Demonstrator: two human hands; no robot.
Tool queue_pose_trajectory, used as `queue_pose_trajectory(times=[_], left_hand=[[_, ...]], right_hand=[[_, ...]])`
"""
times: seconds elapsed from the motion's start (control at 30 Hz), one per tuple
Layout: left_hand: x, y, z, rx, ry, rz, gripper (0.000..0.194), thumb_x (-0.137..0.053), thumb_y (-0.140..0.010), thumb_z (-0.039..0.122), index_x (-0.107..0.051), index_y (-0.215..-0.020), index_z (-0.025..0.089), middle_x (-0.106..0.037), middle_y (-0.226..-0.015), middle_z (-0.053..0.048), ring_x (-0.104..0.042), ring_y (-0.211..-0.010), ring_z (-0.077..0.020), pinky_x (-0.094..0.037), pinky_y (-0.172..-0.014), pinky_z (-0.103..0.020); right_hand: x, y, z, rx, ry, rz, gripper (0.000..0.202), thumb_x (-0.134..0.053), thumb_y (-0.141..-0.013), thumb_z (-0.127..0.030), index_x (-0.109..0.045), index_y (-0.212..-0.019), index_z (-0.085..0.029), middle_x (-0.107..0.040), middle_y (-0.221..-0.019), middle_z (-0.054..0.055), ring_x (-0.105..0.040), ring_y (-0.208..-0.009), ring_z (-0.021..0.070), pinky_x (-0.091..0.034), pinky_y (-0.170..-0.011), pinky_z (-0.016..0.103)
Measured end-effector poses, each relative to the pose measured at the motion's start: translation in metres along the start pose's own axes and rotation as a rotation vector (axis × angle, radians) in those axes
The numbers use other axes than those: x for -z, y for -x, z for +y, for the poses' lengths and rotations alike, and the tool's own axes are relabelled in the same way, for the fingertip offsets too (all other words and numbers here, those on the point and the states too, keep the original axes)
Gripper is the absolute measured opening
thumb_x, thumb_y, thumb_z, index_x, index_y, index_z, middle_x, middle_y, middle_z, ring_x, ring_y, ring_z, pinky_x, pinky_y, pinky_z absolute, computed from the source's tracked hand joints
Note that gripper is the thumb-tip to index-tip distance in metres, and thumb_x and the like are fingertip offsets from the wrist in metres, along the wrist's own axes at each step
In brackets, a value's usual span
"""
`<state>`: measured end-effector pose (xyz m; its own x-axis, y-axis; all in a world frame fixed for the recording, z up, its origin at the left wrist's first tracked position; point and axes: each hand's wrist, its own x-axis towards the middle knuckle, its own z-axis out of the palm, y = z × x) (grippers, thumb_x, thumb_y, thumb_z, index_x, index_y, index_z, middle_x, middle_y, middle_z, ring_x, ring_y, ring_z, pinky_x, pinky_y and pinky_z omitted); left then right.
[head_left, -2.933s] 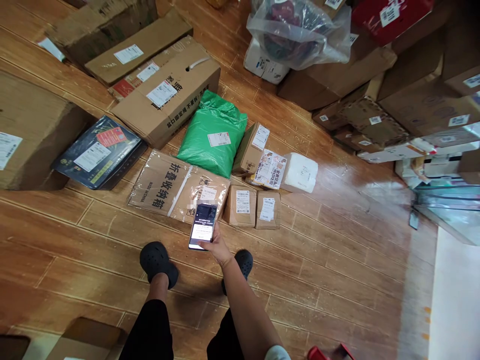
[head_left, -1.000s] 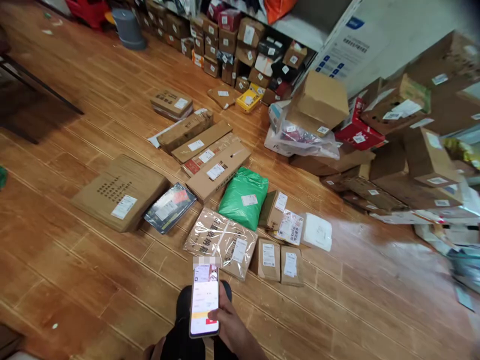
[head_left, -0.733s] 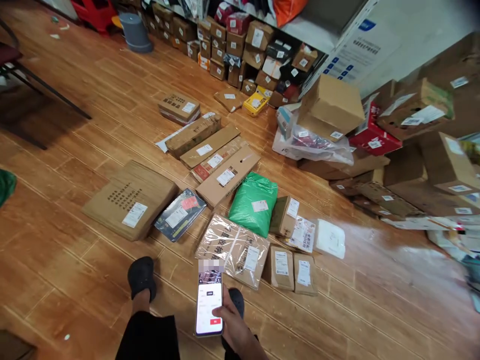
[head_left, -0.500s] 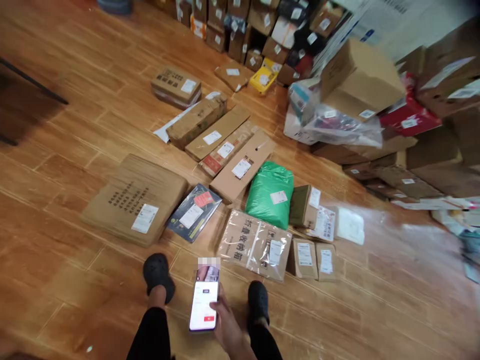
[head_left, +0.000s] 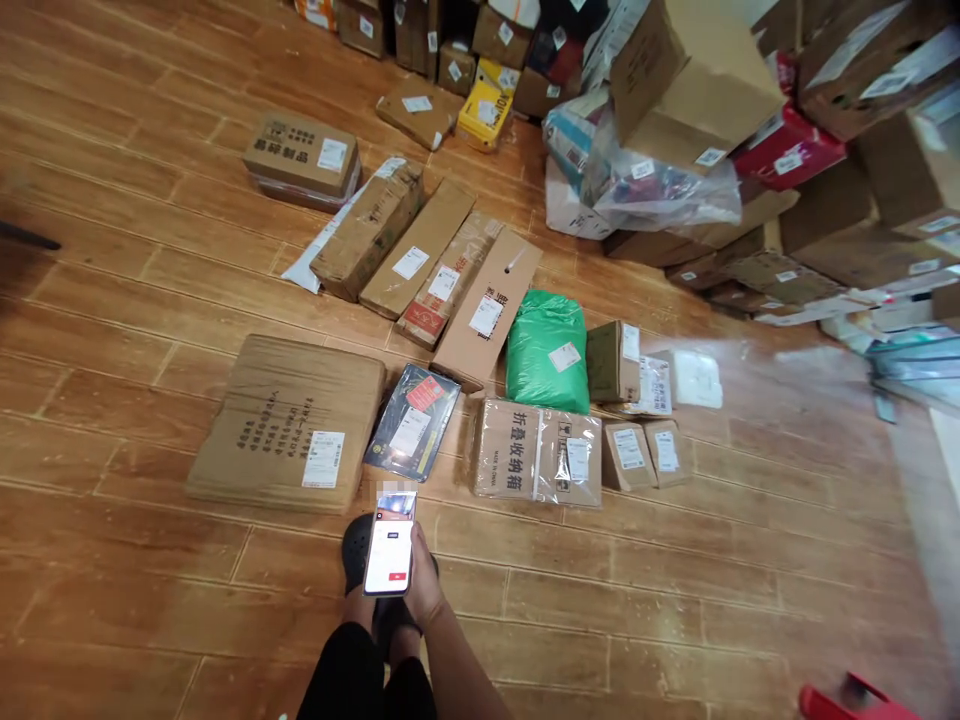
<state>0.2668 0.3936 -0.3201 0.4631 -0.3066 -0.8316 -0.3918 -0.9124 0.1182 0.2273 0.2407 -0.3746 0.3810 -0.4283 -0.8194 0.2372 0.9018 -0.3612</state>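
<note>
While the right hand [head_left: 424, 585] has its grip clamped on a phone [head_left: 390, 555], screen lit, over the wooden floor [head_left: 675, 600], parcels lie ahead: flat carton [head_left: 289, 420], green bag [head_left: 547, 350]. Left hand is out of view.

The right hand [head_left: 424, 590] now holds the phone [head_left: 390, 555] in front of the dark flat parcel [head_left: 412, 420] rather than the taped carton [head_left: 536, 465], feet drawn close together.
</note>
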Motion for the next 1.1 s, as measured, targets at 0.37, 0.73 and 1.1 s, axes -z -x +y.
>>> queue_pose_trajectory(times=[0.37,0.73,1.1], left_hand=[[-0.058,-0.167,0.035,-0.197,0.053,0.182,0.048,-0.042,-0.085,0.032,-0.053,-0.131,0.032,-0.059,-0.136,0.001,-0.044,-0.135,-0.0356,-0.045,-0.104,-0.050],[-0.071,-0.210,0.015,-0.241,-0.001,0.089,0.033,-0.050,-0.082,0.023,-0.069,-0.110,0.026,-0.069,-0.119,-0.006,-0.054,-0.126,-0.0319,-0.051,-0.098,-0.041],[-0.064,-0.212,0.020,-0.235,-0.006,0.058,0.037,-0.036,-0.088,0.024,-0.071,-0.098,0.021,-0.070,-0.106,-0.010,-0.058,-0.120,-0.0343,-0.048,-0.098,-0.047]], right_hand=[[0.006,-0.094,0.012,0.065,0.032,-0.002,0.073,-0.068,-0.060,-0.078,-0.066,-0.104,-0.020,-0.077,-0.094,0.005,-0.071,-0.092,0.0244,-0.056,-0.083,0.039],[-0.008,-0.113,0.001,0.158,0.063,-0.046,0.060,-0.062,-0.073,-0.071,-0.065,-0.110,-0.024,-0.075,-0.109,0.005,-0.067,-0.108,0.0249,-0.055,-0.093,0.042],[-0.004,-0.116,-0.001,0.187,0.060,-0.022,0.066,-0.065,-0.068,-0.074,-0.064,-0.109,-0.022,-0.073,-0.116,0.005,-0.067,-0.109,0.0225,-0.054,-0.093,0.038]])
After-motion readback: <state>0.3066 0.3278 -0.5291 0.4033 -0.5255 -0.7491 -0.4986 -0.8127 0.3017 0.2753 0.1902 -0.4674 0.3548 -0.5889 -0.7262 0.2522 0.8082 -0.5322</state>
